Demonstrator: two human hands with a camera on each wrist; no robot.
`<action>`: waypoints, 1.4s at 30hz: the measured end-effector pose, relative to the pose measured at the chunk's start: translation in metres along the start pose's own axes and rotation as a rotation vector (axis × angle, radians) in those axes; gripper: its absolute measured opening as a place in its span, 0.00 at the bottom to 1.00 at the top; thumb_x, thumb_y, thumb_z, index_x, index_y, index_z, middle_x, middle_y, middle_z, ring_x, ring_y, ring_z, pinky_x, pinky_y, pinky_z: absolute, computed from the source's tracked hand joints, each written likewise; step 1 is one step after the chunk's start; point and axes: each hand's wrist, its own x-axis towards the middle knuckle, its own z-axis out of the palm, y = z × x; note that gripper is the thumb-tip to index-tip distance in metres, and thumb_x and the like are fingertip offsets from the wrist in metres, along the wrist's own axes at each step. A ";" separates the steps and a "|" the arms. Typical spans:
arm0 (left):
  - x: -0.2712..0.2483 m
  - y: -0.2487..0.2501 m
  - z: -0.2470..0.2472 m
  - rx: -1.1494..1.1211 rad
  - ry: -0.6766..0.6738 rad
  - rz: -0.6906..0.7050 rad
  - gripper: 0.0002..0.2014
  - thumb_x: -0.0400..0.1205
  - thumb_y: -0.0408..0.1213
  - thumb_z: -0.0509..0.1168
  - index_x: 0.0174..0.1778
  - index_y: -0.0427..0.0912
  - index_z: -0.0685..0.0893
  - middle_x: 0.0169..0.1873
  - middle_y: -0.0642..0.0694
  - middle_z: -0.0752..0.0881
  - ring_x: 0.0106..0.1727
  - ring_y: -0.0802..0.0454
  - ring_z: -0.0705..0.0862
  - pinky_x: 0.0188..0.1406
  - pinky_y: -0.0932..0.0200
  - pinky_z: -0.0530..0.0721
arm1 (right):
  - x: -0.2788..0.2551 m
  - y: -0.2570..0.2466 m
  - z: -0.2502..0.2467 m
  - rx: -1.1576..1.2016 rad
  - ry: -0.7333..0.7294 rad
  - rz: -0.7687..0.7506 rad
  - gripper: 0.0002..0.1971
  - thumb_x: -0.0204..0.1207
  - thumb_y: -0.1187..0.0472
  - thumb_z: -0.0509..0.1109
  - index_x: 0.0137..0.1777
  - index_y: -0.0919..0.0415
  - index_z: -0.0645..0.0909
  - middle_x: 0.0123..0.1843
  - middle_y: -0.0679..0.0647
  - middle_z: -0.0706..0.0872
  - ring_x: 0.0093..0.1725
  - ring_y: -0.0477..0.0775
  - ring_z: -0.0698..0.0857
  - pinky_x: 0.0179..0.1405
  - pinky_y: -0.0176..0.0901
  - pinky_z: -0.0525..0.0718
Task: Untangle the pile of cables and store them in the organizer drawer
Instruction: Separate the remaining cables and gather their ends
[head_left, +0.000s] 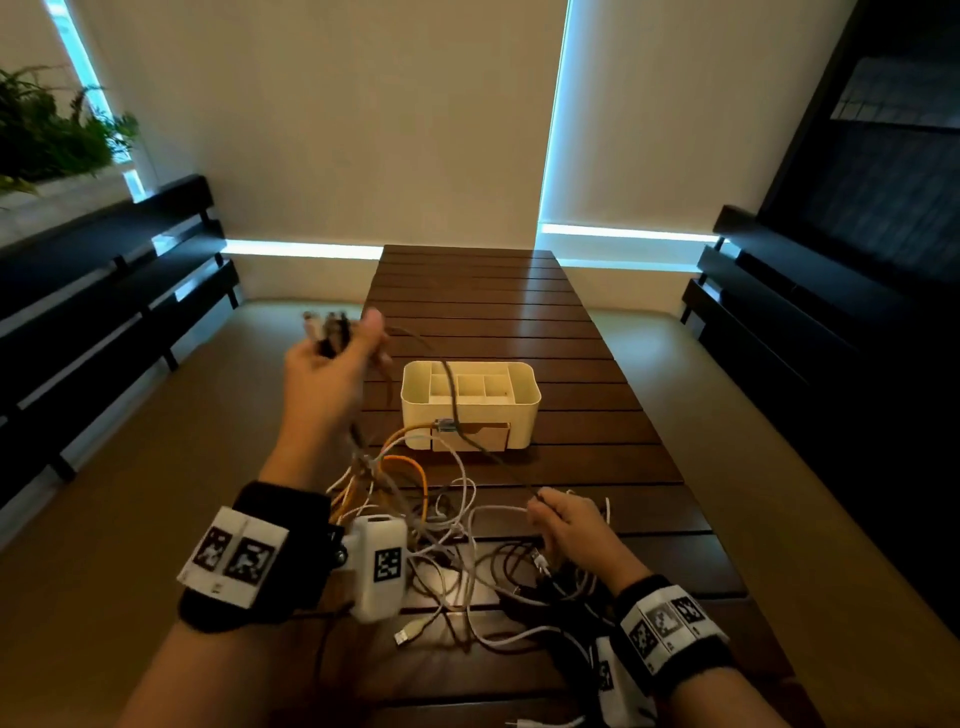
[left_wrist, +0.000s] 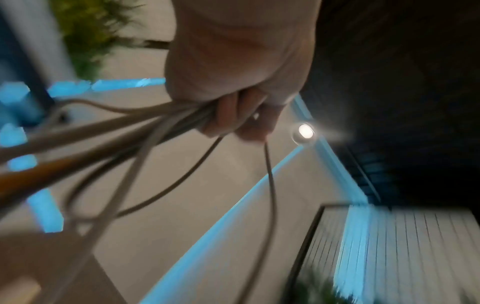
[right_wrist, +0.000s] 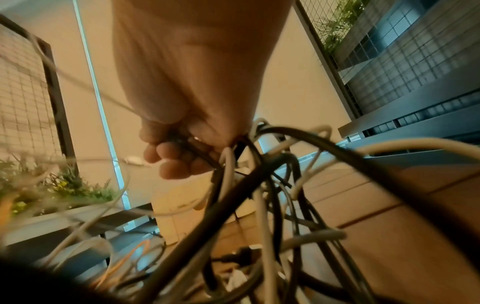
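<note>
A tangled pile of cables (head_left: 457, 545), white, dark and orange, lies on the near half of the wooden table (head_left: 597, 467). My left hand (head_left: 332, 353) is raised to the left of the table and grips a bundle of cable ends (left_wrist: 161, 121), several strands hanging down to the pile. My right hand (head_left: 566, 525) rests low at the pile's right side and pinches a dark cable (right_wrist: 197, 152) that runs up over the organizer. The cream organizer (head_left: 470, 402), with open top compartments and a small front drawer (head_left: 472, 436), stands mid-table behind the pile.
Dark benches (head_left: 104, 291) line both sides of the room. A planter with green plants (head_left: 47, 135) sits at the upper left. The far half of the table stretches behind the organizer toward the wall. A white USB plug (head_left: 408, 635) lies at the pile's near edge.
</note>
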 end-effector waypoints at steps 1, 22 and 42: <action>0.004 -0.010 0.000 0.256 0.007 0.006 0.05 0.79 0.42 0.69 0.40 0.46 0.86 0.35 0.50 0.85 0.35 0.58 0.81 0.41 0.57 0.78 | 0.002 -0.002 -0.002 -0.024 0.018 -0.009 0.15 0.83 0.60 0.59 0.33 0.51 0.74 0.25 0.47 0.77 0.24 0.40 0.76 0.30 0.34 0.74; -0.032 -0.046 0.046 0.574 -0.092 0.459 0.17 0.77 0.52 0.68 0.27 0.46 0.78 0.22 0.55 0.79 0.27 0.62 0.80 0.27 0.65 0.78 | -0.005 0.007 0.003 -0.084 0.135 -0.101 0.05 0.79 0.64 0.66 0.42 0.62 0.81 0.35 0.50 0.82 0.36 0.40 0.81 0.39 0.33 0.77; -0.030 -0.065 0.028 0.904 -0.267 0.161 0.14 0.78 0.57 0.65 0.30 0.57 0.72 0.31 0.56 0.79 0.43 0.51 0.81 0.28 0.62 0.66 | -0.006 -0.031 -0.027 -0.413 0.237 -0.008 0.07 0.77 0.62 0.65 0.44 0.48 0.78 0.38 0.40 0.75 0.48 0.49 0.75 0.50 0.44 0.68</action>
